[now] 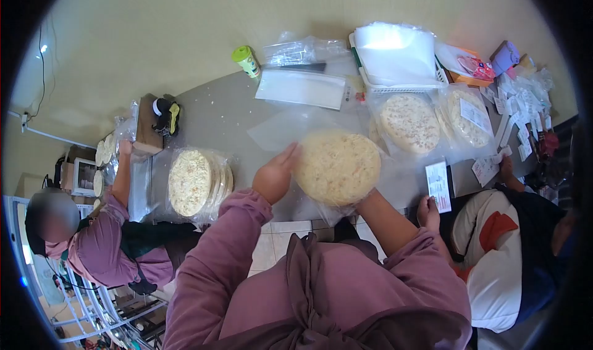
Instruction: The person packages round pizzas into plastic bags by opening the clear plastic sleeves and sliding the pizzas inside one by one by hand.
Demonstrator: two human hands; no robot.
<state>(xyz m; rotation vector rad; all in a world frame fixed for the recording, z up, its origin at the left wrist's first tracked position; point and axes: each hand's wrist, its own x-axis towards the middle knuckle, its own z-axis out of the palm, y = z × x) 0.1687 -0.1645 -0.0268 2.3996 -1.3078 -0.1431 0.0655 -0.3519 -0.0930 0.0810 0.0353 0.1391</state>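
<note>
A round, pale pizza [338,168] in a clear plastic bag is held up over the table's near edge, slightly blurred. My right hand [369,200] holds it from below; the pizza hides most of that hand's fingers. My left hand [273,176] is at the pizza's left edge, fingers stretched out and smeared at the tips. Whether they touch the bag I cannot tell. Beyond the left hand, a clear plastic sheet or bag [269,131] lies on the table. To the right are more bagged pizzas [409,123]; to the left stands a stack of bagged pizzas [190,182].
The grey table [213,112] holds a green-lidded cup [246,61], a white flat pack [301,89] and a white basket [404,87] of sheets. A co-worker [114,233] reaches across at left. Another person's hand [428,213] at right holds a printed label [438,186].
</note>
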